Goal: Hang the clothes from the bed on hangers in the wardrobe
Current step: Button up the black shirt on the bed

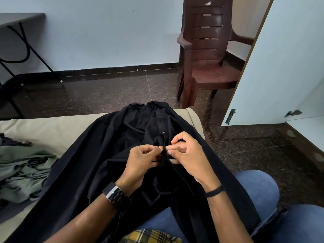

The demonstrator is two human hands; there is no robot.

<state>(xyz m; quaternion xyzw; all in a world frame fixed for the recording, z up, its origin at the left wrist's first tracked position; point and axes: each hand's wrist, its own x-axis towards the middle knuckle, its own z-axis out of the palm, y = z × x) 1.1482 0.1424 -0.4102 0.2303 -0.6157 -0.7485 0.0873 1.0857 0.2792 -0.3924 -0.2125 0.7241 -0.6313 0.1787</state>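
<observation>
Head view. Black shirt (pixel 122 148): spread collar-away over the bed (pixel 52 127) and the lap, front placket facing up. Left hand (pixel 140 163): placket edge pinched between thumb and fingertips. Right hand (pixel 187 155): opposite edge pinched, hands nearly touching at a button. Step judged: buttoning or unbuttoning; which one cannot be told. The two edges are best kept taut and aligned, one button worked at a time. Green clothes (pixel 22 174): heaped at left on the bed. Wardrobe door (pixel 273 67): open at right. No hanger is seen.

A brown plastic chair (pixel 208 55) is placed against the wall; a folding table (pixel 19 20) is seen far left.
</observation>
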